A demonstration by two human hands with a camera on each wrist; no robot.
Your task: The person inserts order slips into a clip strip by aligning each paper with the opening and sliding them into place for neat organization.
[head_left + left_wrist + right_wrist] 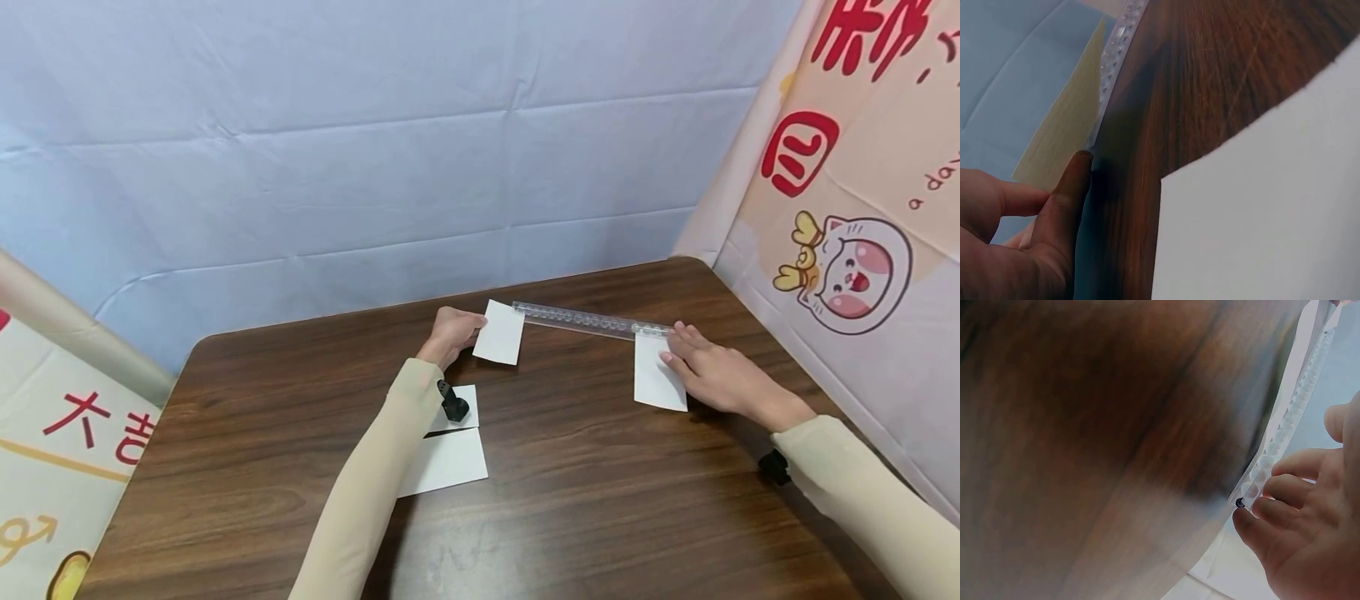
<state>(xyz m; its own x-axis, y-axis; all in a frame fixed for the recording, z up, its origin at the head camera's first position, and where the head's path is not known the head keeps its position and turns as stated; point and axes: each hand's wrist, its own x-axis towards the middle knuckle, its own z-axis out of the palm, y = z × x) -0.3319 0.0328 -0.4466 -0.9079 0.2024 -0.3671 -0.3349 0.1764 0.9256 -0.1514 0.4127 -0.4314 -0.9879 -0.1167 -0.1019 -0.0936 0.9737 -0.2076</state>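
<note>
My left hand (450, 332) pinches the edge of a small white paper card (498, 333), which overlaps the left end of a long clear plastic strip (581, 317) with a row of round shapes, like a ruler. In the left wrist view, that card (1066, 112) tilts up between thumb and fingers. The strip's right end lies under the fingertips of my right hand (716, 371), whose fingers are loosely extended. Below that end hangs a second white card (656, 375), partly behind the right thumb. The right wrist view shows the fingers (1285, 487) touching the strip (1282, 434).
Two more white paper pieces (450, 462) lie on the brown wooden table (570, 492), partly hidden by the left forearm. A pale blue cloth (360, 167) hangs behind the table's far edge. Printed cloths with red characters (840, 250) stand at both sides.
</note>
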